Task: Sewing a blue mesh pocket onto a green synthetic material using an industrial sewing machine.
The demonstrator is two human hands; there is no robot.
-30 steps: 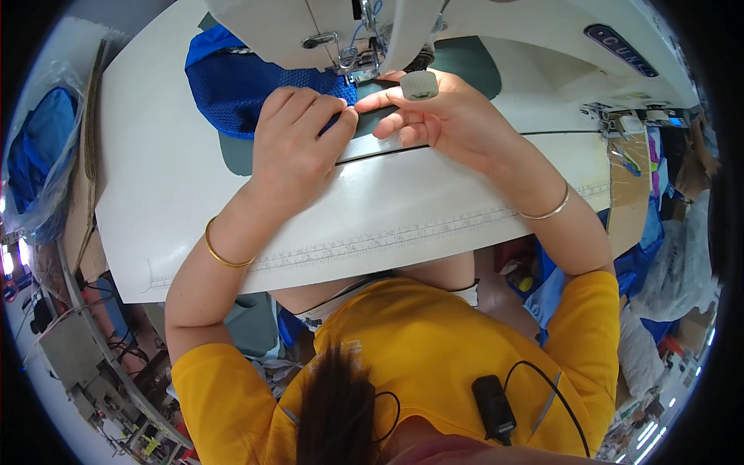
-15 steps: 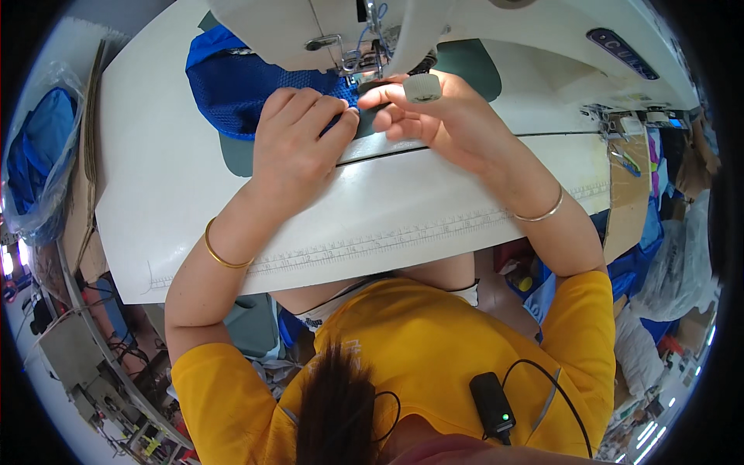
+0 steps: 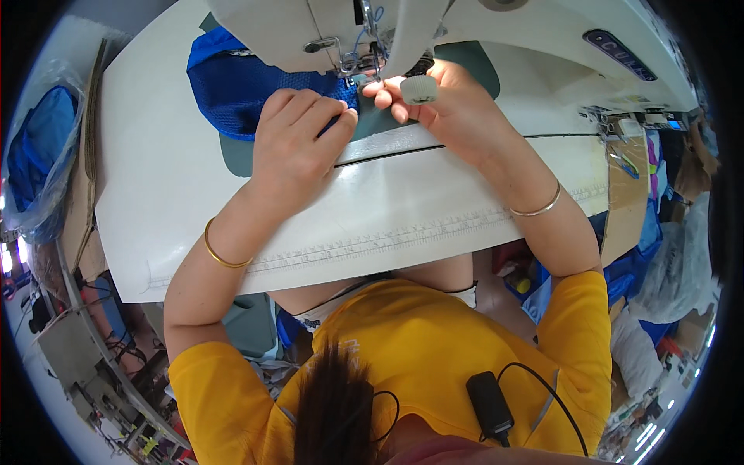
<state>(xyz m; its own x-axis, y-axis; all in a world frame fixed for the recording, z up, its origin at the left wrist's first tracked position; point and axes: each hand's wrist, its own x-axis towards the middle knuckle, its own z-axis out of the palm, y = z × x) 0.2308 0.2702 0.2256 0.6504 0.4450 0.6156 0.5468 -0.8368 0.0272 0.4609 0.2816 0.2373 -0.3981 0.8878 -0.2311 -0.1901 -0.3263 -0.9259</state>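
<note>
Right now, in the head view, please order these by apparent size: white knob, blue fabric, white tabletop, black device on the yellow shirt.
From largest to smallest:
1. white tabletop
2. blue fabric
3. black device
4. white knob
This is apparent size only; distances from the camera may differ.

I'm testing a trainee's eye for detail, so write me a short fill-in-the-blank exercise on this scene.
1. The left hand touches mesh fabric coloured ____.
2. The hand nearer the pale round knob is the ____ one.
3. The gold-coloured bangle is worn on the ____ side.
4. The shirt is coloured ____.

Missing words: blue; right; left; yellow.
</note>
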